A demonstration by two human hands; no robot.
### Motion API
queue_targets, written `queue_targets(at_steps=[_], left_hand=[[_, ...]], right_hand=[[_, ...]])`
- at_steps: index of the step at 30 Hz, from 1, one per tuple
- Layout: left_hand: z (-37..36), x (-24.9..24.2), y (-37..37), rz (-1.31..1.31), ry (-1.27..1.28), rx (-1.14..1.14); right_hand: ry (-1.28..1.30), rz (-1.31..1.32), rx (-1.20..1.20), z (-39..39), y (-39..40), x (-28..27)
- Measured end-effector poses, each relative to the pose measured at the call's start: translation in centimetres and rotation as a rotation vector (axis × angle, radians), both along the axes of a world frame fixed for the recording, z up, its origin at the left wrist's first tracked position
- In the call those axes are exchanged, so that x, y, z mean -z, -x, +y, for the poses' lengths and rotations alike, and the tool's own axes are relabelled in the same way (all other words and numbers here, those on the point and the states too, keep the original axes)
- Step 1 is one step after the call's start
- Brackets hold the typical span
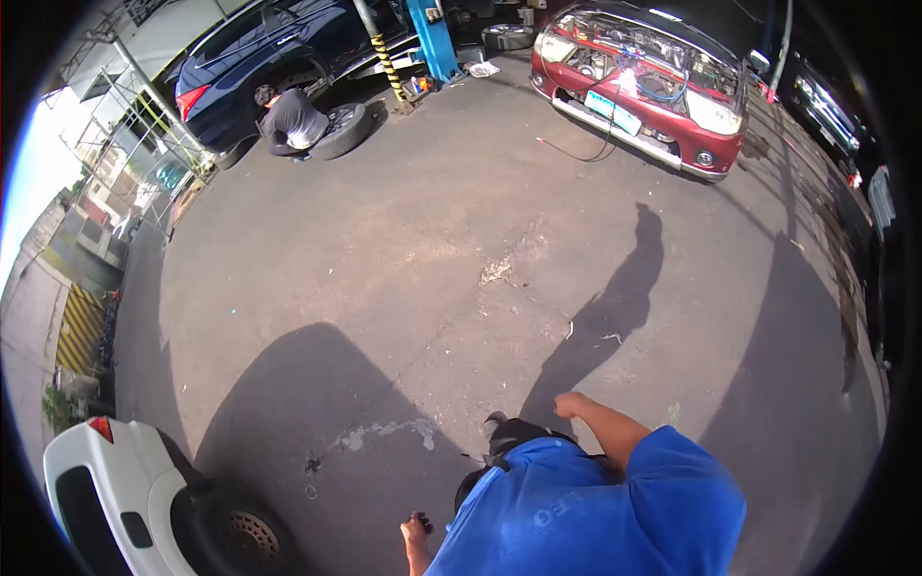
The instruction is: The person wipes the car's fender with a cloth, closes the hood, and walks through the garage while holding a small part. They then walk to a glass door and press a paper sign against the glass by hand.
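Where the asphalt yard [403, 240] fills the view, we mark a red car [642, 82] with its bonnet open at the far right. A dark blue car [259, 58] stands at the far left, with another person [288, 120] crouched by a loose tyre [341, 130]. At lower left stands a white car [106, 490], its wheel [245, 538] turned toward us. Our left hand [415, 528] hangs low, well right of that wheel. Its fingers are curled about a small dark piece [426, 524], which is too small for us to tell its long axis. Our right hand [570, 404] is raised farther from the wheel, balled into a fist that seems empty. The left hand is therefore the nearer, and the wheel lies to its left.
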State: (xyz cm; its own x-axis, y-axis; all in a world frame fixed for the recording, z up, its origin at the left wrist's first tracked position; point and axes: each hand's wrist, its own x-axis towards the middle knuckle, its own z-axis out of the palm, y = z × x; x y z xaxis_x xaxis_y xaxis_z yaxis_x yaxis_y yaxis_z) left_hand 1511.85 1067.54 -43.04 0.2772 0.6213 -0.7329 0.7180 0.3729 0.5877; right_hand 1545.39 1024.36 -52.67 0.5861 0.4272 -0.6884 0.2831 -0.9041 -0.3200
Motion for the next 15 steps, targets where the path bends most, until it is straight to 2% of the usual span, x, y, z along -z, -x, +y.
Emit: queue_targets(at_steps=[1,2,3,4,5,6,8,11,12,13,14,15], left_hand=[[0.5,-0.1,-2.6,0.032,0.049,0.082],[0.7,-0.2,-5.5,0.053,0.087,0.157],[1.1,0.0,-9.0,0.070,0.126,0.220],[1.9,0.5,-13.1,0.080,0.147,0.287],[2.9,1.1,-17.5,0.086,0.169,0.358],[4.1,1.6,-22.3,0.093,0.187,0.436],[6.7,2.7,-32.0,0.108,0.204,0.563],[13.0,4.6,-46.9,0.090,0.186,0.697],[15.7,5.0,-52.3,0.073,0.157,0.729],[18.1,5.0,-57.9,0.051,0.133,0.749],[20.8,4.8,-63.3,0.031,0.104,0.760],[23.3,4.5,-69.1,0.009,0.074,0.775]], right_hand=[[-0.074,-0.090,-0.116,4.7,-4.9,-0.7],[-0.142,-0.101,-0.060,9.7,-9.4,-7.1],[-0.408,-0.065,0.124,14.3,-13.6,-8.5],[-0.584,-0.172,0.121,18.5,-17.4,-16.1],[-0.732,-0.155,0.221,22.0,-20.8,-21.5],[-0.914,-0.179,0.219,25.3,-24.9,-23.4],[-1.288,0.132,0.369,29.3,-31.7,-28.4],[-1.381,0.365,0.535,32.8,-41.5,-26.3],[-1.350,0.416,0.604,32.9,-44.9,-23.7],[-1.225,0.422,0.724,33.1,-48.4,-18.6],[-1.062,0.362,0.863,32.3,-50.6,-13.1],[-0.559,-0.280,0.641,31.1,-52.0,-5.8]])
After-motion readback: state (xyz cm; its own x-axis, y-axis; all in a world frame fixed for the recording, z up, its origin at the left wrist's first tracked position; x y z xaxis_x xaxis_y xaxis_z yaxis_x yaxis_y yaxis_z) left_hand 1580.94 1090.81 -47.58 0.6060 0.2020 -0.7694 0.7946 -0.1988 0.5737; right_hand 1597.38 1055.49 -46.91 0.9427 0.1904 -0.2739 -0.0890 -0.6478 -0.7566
